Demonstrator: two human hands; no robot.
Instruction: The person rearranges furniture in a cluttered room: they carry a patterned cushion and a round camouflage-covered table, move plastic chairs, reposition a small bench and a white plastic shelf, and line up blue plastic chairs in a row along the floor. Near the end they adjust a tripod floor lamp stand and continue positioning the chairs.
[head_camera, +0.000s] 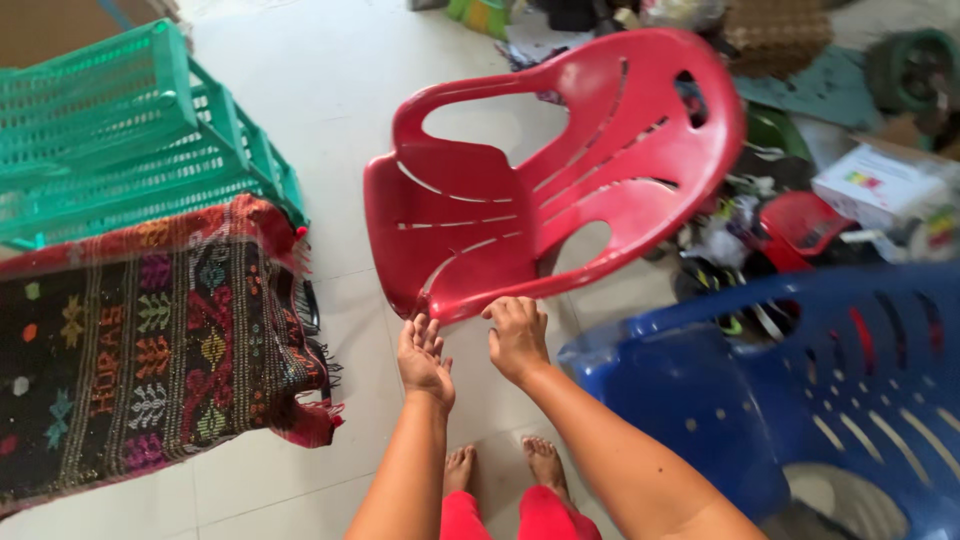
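A red plastic armchair (470, 215) is tilted up off the tiled floor, its seat facing me and its slotted back leaning to the right. My right hand (518, 335) grips the lower front edge of the seat, fingers curled over the rim. My left hand (423, 358) is just left of it with the palm up and fingers spread, fingertips touching the underside of the same edge. My bare feet (505, 468) stand on the floor below.
A blue plastic chair (800, 400) stands close at my right. A dark woven cloth with coloured patterns (140, 350) covers something at the left, with a green plastic crate (120, 130) behind it. Shoes, a white box (875, 180) and clutter lie behind the red chair.
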